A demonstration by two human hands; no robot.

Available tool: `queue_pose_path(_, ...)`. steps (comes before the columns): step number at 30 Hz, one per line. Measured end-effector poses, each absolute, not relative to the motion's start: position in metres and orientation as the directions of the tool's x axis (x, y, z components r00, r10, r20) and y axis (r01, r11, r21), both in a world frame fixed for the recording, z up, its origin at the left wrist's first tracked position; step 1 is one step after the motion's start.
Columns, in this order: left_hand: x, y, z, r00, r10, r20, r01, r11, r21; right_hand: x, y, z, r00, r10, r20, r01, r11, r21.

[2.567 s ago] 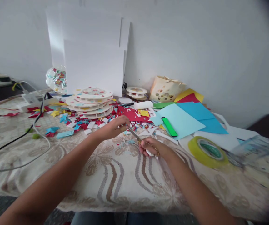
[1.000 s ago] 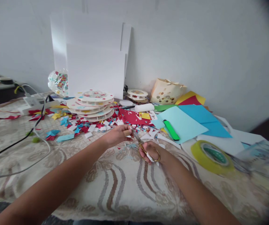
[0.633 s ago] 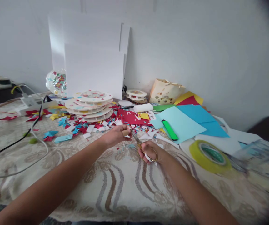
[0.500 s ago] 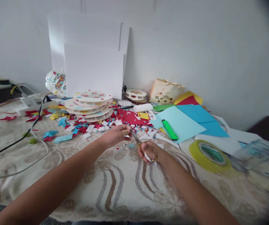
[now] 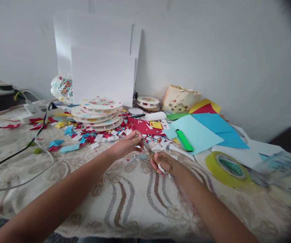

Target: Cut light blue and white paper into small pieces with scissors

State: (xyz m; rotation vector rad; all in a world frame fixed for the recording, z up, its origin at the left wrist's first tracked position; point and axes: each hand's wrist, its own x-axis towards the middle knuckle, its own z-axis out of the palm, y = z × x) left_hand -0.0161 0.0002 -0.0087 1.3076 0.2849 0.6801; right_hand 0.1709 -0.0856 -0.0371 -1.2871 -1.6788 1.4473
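My right hand [image 5: 161, 163] is closed around the gold handles of a pair of scissors [image 5: 148, 148]. The blades point up and to the left, toward the fingertips of the other hand. My left hand [image 5: 128, 144] is closed in a pinch at the blade tips, and a bit of white shows between its fingers, too small to make out. A scrap of white also shows by the scissors' handles under my right hand. Just beyond both hands lie small white, red and blue paper cuttings [image 5: 111, 133].
Stacked white rings with coloured dots [image 5: 102, 118] stand behind. A green cutter [image 5: 184, 140] rests on light blue paper [image 5: 201, 130]. Yellow tape [image 5: 215, 168] lies at right, cables [image 5: 49, 157] at left. White boards [image 5: 102, 76] lean on the wall near a cream bag [image 5: 179, 98].
The view has shifted slightly. My left hand's fingers have bent a little at the blade tips; my right hand keeps its grip on the scissors.
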Motion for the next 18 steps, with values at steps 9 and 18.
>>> queue_pose_path(9,-0.011,0.002,-0.016,0.694,0.689,0.211,-0.438,0.171,0.882,0.174,-0.075,-0.052,-0.464,0.879,-0.112,0.146,-0.049,-0.988)
queue_pose_path(18,-0.009,-0.001,-0.014,0.677,0.726,0.126,-0.411,0.230,0.882,0.174,-0.065,-0.069,-0.511,0.855,-0.086,-0.062,-0.136,-0.989)
